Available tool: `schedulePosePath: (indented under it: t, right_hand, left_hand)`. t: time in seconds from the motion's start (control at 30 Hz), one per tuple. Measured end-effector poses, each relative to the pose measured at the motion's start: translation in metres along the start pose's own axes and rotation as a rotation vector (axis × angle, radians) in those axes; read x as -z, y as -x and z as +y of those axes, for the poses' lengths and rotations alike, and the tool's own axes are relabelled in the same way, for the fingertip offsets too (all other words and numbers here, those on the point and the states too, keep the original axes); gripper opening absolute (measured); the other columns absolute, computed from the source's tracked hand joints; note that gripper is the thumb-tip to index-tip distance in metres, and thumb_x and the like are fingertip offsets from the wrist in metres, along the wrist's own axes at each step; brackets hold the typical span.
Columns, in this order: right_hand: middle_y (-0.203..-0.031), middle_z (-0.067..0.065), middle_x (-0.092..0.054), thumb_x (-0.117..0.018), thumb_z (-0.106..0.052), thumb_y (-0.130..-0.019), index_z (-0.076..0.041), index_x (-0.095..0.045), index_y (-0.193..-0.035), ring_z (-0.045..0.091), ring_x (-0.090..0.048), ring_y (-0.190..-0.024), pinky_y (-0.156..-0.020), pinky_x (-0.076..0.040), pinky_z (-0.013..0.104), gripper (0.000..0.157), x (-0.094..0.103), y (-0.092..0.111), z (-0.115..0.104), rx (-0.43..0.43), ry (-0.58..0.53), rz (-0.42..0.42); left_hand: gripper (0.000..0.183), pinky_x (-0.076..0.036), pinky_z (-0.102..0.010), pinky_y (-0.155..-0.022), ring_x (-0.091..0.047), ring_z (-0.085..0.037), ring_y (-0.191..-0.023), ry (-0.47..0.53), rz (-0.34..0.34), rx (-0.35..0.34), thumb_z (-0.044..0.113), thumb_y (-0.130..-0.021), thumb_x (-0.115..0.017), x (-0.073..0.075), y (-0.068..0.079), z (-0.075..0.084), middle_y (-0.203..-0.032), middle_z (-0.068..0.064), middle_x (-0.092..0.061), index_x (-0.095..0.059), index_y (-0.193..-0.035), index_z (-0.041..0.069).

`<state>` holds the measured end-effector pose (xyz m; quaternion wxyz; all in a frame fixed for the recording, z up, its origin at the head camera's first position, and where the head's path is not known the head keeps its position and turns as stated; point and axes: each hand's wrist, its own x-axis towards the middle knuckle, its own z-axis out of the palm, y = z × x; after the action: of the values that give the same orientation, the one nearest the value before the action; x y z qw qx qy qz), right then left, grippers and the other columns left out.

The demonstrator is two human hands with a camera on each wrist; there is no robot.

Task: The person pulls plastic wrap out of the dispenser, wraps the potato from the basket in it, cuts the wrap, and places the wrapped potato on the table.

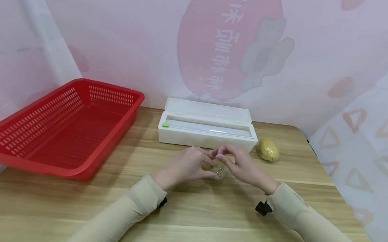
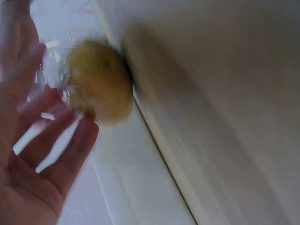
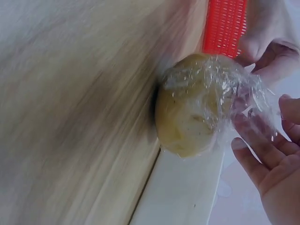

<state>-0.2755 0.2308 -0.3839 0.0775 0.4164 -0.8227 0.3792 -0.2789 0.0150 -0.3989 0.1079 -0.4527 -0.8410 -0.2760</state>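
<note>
Red basket (image 1: 64, 130) left; white film box (image 1: 207, 126) behind; 2nd potato (image 1: 268, 149) right.

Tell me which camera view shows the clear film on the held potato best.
The right wrist view: the film shows crinkled over the potato. The left wrist view is blurred, and in the head view both hands hide most of it.

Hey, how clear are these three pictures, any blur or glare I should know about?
Head view: evenly lit and sharp, soft shadows under the hands, though the potato between them is small. Left wrist view: heavily motion-blurred, table smeared into streaks. Right wrist view: table blurred too, but the potato is fairly sharp and the plastic wrap shows bright glints.
</note>
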Motion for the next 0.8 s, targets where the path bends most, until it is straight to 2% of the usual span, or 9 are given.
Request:
schedulePosePath:
  t: [0.13,0.27,0.3,0.37,0.47,0.53,0.63,0.7,0.8]
  right_hand:
    - [-0.11,0.017,-0.067,-0.058,0.003,-0.096,0.002,-0.059,-0.092,0.031,-0.063,-0.106,-0.093,-0.048,0.046,0.005,0.0,-0.002,-0.002,-0.075,-0.062,0.011]
    - [-0.111,0.018,-0.067,-0.061,0.001,-0.095,0.003,-0.061,-0.095,0.031,-0.062,-0.107,-0.093,-0.048,0.048,0.002,0.004,-0.002,-0.002,-0.131,-0.125,0.015]
    - [-0.113,0.019,-0.066,-0.065,0.001,-0.093,0.003,-0.062,-0.099,0.033,-0.061,-0.108,-0.094,-0.047,0.051,0.007,0.006,-0.001,-0.001,-0.153,-0.145,0.008]
    - [-0.117,0.014,-0.065,-0.076,-0.007,-0.087,0.001,-0.064,-0.108,0.031,-0.059,-0.11,-0.094,-0.046,0.052,0.026,0.013,0.002,0.004,-0.181,-0.145,-0.034]
    - [-0.117,0.005,-0.062,-0.088,-0.015,-0.074,-0.005,-0.066,-0.115,0.027,-0.058,-0.109,-0.089,-0.05,0.047,0.047,0.02,0.01,0.012,-0.199,-0.059,-0.107]
    - [-0.108,-0.001,-0.062,-0.09,-0.016,-0.072,-0.01,-0.071,-0.107,0.023,-0.06,-0.099,-0.08,-0.054,0.041,0.04,0.022,0.015,0.016,-0.162,0.033,-0.133]
    - [-0.095,-0.004,-0.062,-0.085,-0.009,-0.077,-0.013,-0.073,-0.089,0.02,-0.06,-0.086,-0.067,-0.054,0.036,0.017,0.021,0.019,0.017,-0.07,0.093,-0.108]
    - [-0.093,-0.002,-0.063,-0.082,-0.005,-0.079,-0.013,-0.074,-0.083,0.019,-0.061,-0.084,-0.067,-0.053,0.036,0.012,0.019,0.018,0.016,-0.008,0.084,-0.082]
    - [-0.102,0.002,-0.064,-0.081,-0.004,-0.08,-0.014,-0.075,-0.083,0.021,-0.061,-0.094,-0.077,-0.052,0.039,0.012,0.016,0.015,0.017,0.045,0.073,-0.047]
  left_hand:
    - [0.012,-0.051,-0.02,-0.071,-0.068,-0.008,-0.085,-0.01,0.089,0.049,0.027,-0.083,-0.081,-0.005,-0.001,0.004,-0.102,0.0,-0.073,-0.08,-0.084,0.015]
    - [0.006,-0.051,-0.021,-0.066,-0.068,-0.009,-0.078,0.008,0.122,0.098,0.02,-0.082,-0.082,-0.006,-0.001,0.006,-0.1,-0.003,-0.073,-0.079,-0.08,0.014]
    - [0.006,-0.052,-0.021,-0.067,-0.068,-0.009,-0.078,0.012,0.122,0.106,0.018,-0.081,-0.082,-0.006,-0.001,0.006,-0.099,-0.003,-0.073,-0.08,-0.08,0.014]
    - [0.004,-0.052,-0.021,-0.07,-0.068,-0.007,-0.078,0.012,0.12,0.118,0.016,-0.081,-0.083,-0.005,-0.001,0.006,-0.094,0.0,-0.074,-0.08,-0.08,0.014]
    - [0.004,-0.049,-0.021,-0.064,-0.061,-0.004,-0.067,0.031,0.101,0.15,0.015,-0.081,-0.083,-0.003,-0.002,0.007,-0.088,0.002,-0.074,-0.08,-0.083,0.013]
    - [0.004,-0.048,-0.021,-0.062,-0.058,-0.003,-0.065,0.037,0.089,0.175,0.015,-0.081,-0.083,-0.001,-0.001,0.008,-0.088,0.003,-0.074,-0.08,-0.083,0.013]
    - [0.006,-0.047,-0.022,-0.062,-0.056,-0.003,-0.066,0.044,0.072,0.205,0.017,-0.081,-0.083,0.002,-0.001,0.009,-0.09,0.002,-0.074,-0.08,-0.085,0.013]
    - [0.006,-0.048,-0.023,-0.063,-0.057,-0.003,-0.067,0.052,0.064,0.215,0.017,-0.081,-0.082,0.003,-0.001,0.009,-0.091,0.002,-0.074,-0.08,-0.085,0.013]
    - [0.006,-0.047,-0.023,-0.062,-0.056,-0.005,-0.067,0.073,0.05,0.226,0.018,-0.082,-0.082,0.004,0.0,0.009,-0.093,0.003,-0.074,-0.08,-0.084,0.013]
